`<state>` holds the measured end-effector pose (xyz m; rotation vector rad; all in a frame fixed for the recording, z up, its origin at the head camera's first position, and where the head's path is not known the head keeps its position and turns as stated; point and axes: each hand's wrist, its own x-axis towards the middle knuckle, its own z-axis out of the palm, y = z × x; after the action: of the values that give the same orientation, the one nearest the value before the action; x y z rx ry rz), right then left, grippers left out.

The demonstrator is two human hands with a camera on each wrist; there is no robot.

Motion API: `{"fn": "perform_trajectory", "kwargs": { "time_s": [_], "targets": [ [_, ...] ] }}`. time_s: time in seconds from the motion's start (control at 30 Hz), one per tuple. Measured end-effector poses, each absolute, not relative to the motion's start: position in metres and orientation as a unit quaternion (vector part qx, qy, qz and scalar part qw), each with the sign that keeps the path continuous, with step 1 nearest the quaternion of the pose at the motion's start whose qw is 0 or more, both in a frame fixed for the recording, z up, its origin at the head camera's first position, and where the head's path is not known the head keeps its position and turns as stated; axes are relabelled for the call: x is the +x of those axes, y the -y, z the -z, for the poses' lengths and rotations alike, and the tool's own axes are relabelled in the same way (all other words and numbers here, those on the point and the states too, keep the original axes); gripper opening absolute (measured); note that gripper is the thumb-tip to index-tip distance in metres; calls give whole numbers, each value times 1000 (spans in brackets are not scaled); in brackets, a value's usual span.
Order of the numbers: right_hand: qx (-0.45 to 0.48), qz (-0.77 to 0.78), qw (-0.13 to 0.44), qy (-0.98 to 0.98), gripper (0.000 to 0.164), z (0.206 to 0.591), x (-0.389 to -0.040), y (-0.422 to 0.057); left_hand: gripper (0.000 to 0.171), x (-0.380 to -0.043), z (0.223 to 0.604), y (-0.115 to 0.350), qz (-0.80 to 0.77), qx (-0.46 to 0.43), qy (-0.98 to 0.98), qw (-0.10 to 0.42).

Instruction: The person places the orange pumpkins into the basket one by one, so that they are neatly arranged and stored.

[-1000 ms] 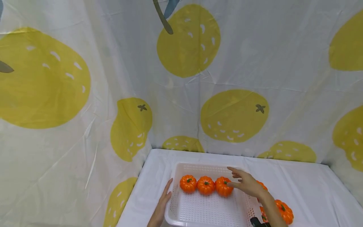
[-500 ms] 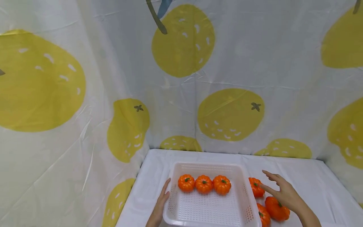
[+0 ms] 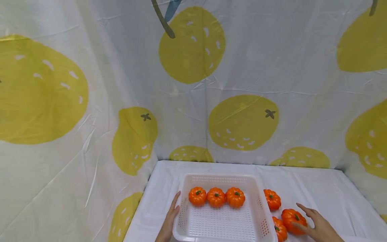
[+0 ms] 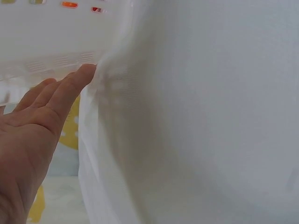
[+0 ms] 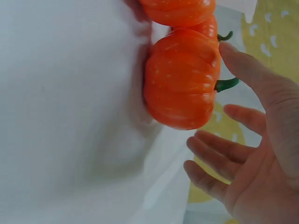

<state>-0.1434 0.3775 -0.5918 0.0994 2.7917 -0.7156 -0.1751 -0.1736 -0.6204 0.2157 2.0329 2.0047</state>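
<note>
My left hand rests with straight fingers along the left wall of a white perforated plastic basket. In the left wrist view its fingertips lie right at the basket's side. Three small orange pumpkins sit in a row inside, a left one, a middle one and a right one. My right hand is spread beside a larger orange pumpkin outside the basket. In the right wrist view, thumb and fingers stand apart around that pumpkin's green-stemmed side, not closed on it.
Two more orange pumpkins, a far one and a near one, lie close against the basket's right wall. A white cloth covers the table. Fruit-printed curtains rise behind and at the left.
My right hand has moved from above the basket's right side, out to the right and down beside the larger pumpkin. My left hand stays at the basket. The head view has shifted slightly.
</note>
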Motion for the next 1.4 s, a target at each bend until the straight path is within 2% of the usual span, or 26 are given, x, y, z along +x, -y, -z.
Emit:
{"fn": "perform_trajectory", "kwargs": {
  "time_s": [0.23, 0.73, 1.07, 1.3, 1.4],
  "targets": [
    [91, 277, 179, -940, 107, 606, -139, -377, 63, -175, 621, 173, -688, 62, -710, 138],
    [104, 296, 172, -934, 113, 608, -140, -372, 64, -174, 619, 172, -680, 44, -719, 137],
    [111, 292, 164, -936, 113, 611, -141, -373, 63, -173, 619, 173, -687, 50, -712, 138],
    [77, 284, 142, -945, 101, 611, -145, -373, 63, -173, 618, 172, -684, 48, -714, 138],
    [79, 285, 145, -944, 103, 613, -147, -372, 63, -174, 618, 172, -684, 46, -715, 139]
  ]
}}
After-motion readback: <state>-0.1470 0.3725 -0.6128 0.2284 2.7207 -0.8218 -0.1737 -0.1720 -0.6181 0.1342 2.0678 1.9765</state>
